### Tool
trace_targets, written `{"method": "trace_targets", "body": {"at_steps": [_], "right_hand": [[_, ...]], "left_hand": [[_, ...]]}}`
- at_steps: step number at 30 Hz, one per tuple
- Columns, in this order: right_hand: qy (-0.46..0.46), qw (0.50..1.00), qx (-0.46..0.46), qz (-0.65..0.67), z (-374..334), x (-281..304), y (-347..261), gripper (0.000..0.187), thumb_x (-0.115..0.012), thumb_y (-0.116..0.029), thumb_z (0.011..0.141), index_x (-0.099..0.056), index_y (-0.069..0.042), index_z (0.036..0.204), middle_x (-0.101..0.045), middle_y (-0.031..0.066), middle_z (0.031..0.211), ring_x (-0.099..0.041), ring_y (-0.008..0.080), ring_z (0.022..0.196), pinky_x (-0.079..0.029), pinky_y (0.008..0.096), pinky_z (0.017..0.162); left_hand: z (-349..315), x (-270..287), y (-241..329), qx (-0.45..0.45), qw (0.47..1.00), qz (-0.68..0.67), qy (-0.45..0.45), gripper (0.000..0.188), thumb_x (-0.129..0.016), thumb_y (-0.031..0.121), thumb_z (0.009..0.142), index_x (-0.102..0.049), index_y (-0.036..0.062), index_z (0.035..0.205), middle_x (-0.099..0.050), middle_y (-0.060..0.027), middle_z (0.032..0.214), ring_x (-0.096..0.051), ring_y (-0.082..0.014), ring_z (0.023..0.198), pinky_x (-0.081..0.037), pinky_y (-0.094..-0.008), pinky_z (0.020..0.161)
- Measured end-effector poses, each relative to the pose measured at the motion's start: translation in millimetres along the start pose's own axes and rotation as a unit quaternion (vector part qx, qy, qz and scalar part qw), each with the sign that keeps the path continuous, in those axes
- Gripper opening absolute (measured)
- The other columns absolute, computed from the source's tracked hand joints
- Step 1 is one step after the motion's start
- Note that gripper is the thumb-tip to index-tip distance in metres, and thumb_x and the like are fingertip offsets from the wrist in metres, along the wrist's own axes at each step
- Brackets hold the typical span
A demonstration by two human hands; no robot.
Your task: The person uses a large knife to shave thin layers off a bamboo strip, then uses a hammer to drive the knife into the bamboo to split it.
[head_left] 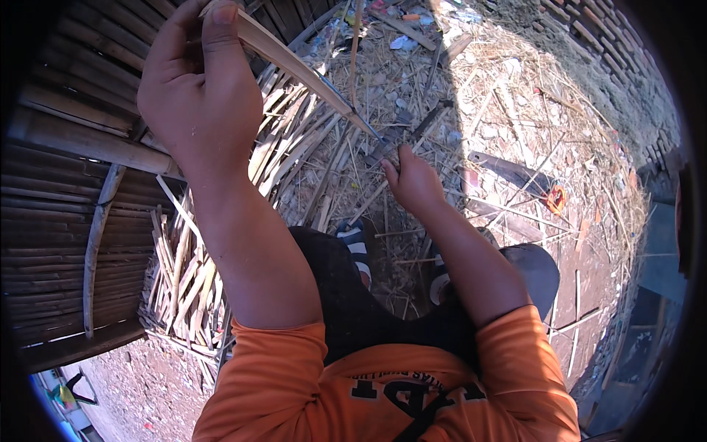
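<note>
My left hand [202, 96], raised at the upper left, pinches the top end of a long split bamboo strip [294, 66] between thumb and fingers. The strip slants down to the right, and its narrow lower end comes close to my right hand [414, 180]. That hand is closed, lower and farther right, with its thumb toward the strip. Just beyond the right fist lies a dark, long, blade-like piece [431, 120]; whether the fist grips it cannot be made out. Greyish flat shapes by the strip's end are too unclear to name.
Bamboo strips lie piled [188, 276] left of my legs. A slatted bamboo wall [55, 214] stands at the left, a brick wall [626, 59] at the far right. On the littered ground lies a handsaw with an orange handle [556, 199]. Straw and sticks surround my feet.
</note>
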State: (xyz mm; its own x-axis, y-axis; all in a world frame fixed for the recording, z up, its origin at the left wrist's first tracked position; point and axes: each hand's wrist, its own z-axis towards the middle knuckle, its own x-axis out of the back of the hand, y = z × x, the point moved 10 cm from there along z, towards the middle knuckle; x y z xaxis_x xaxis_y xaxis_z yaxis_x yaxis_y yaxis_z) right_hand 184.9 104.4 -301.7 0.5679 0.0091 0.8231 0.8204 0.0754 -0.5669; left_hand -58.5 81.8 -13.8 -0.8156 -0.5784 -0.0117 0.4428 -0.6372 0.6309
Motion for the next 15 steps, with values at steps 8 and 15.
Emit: {"method": "trace_targets", "body": {"at_steps": [8,15], "right_hand": [[-0.076,0.990,-0.048,0.109,18,11,-12,0.043,-0.060,-0.039,0.099,-0.056,0.002,0.112,-0.069,0.0277,0.083,-0.069,0.0462,0.083,-0.053,0.0549,0.073],[-0.011,0.998,0.041,0.054,-1,67,-82,0.043,-0.061,-0.040,0.098,-0.055,0.000,0.115,-0.070,0.0258,0.084,-0.069,0.0450,0.081,-0.053,0.0544,0.073]], "left_hand": [[9,17,-13,0.035,0.998,0.043,0.022,0.022,-0.070,0.024,0.099,-0.075,0.0077,0.112,-0.073,-0.0011,0.093,-0.064,-0.0064,0.080,-0.045,-0.0206,0.066],[6,12,-10,0.010,1.000,0.000,0.021,0.022,-0.071,0.026,0.098,-0.075,0.0077,0.110,-0.074,-0.0022,0.093,-0.065,-0.0073,0.080,-0.047,-0.0217,0.066]]}}
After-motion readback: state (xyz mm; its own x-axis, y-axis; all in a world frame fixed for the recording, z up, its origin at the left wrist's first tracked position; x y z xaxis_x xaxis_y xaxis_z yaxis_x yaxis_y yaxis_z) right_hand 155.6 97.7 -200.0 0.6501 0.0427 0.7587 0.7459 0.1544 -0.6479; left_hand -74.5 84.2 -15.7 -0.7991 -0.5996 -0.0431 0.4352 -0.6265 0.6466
